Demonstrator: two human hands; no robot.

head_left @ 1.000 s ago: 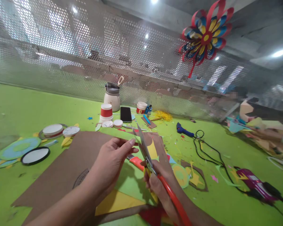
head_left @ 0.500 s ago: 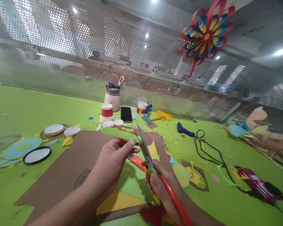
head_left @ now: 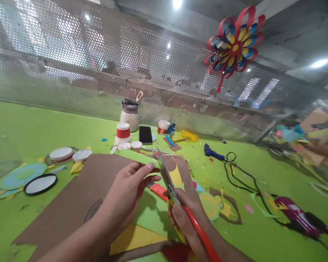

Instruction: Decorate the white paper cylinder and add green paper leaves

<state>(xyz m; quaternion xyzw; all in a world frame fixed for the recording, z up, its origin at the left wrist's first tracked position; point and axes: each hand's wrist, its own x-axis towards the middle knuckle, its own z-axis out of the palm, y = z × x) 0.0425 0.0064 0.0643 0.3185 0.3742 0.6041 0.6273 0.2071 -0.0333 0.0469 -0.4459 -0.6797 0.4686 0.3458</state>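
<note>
Two bare forearms reach in from the bottom of the view over a green table (head_left: 57, 125) and meet near its middle. The left forearm slants up and to the right from the lower left corner. The left hand (head_left: 128, 191) has its back and thumb side toward the viewer; the thumb lies straight along the top, pressed against bent fingers, pinching a light green paper strip (head_left: 138, 159). The strip is held above the table, reaching away to the left beyond the fingers, while its right end meets the scissor blades just past the thumb tip.

The right forearm comes up from the lower right, angled to the left. The right hand (head_left: 184, 224) is wrapped around the handles of the scissors (head_left: 166, 175), thumb toward the viewer, fingers curled on the left side. The long red handle runs back over the hand toward the wrist. The blades point up and away, leaning slightly left, their tips a little apart; whether the strip lies fully between them is hard to tell.

Beneath the left hand lies brown cardboard (head_left: 98, 171). Between the hands, lower down, is a red cutter (head_left: 158, 190), and below it a green sheet (head_left: 153, 211) and a yellow sheet (head_left: 136, 238). A blue glue gun (head_left: 213, 153) rests well to the right.
</note>
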